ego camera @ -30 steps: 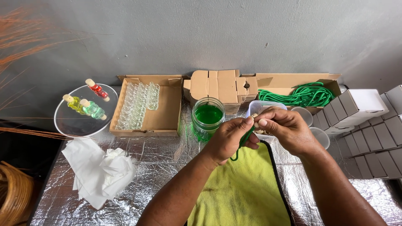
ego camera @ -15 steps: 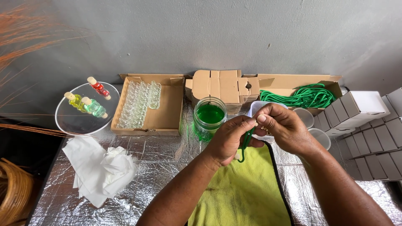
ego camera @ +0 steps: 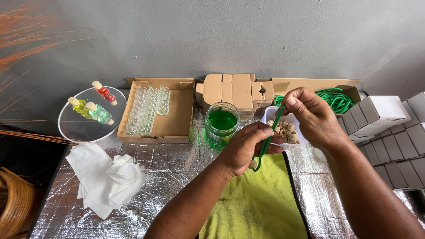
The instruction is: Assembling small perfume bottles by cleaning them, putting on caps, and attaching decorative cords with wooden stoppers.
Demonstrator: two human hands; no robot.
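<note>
While stretched between both hands, green cord [ego camera: 268, 138] runs slanted from upper right to lower left, above the near edge of the white tub [ego camera: 269, 116] and the top of the yellow-green cloth [ego camera: 259, 199]. Left hand [ego camera: 245, 148]: fingers curled, thumb and forefinger pinching the cord's lower part; small tan bead [ego camera: 253, 164] on the cord just under the palm. Right hand [ego camera: 314, 116]: fingertips pinched on the cord's upper end, rest of fingers bent in. Both clear of the tabletop.

Around the hands:
- White tub holds small tan beads [ego camera: 285, 131], right behind the left fingertips.
- Glass jar of green liquid [ego camera: 222, 121], upright, just left of the tub.
- Stack of folded brown cartons [ego camera: 234, 90] behind the jar, against the wall.
- Open brown box with a pile of more green cord [ego camera: 335, 98], behind the right hand.
- Flat brown tray [ego camera: 177, 126] with rows of small clear bottles [ego camera: 148, 110], left of the jar.
- Round clear dish [ego camera: 75, 128], far left, with three corked bottles lying in it: red [ego camera: 104, 93], yellow [ego camera: 79, 106], green [ego camera: 100, 114].
- Crumpled white paper towels [ego camera: 106, 179], near left, on the foil table cover [ego camera: 168, 177].
- White boxes [ego camera: 389, 128] stacked at right edge.
- Woven basket [ego camera: 13, 203] at lower left, off the table.
</note>
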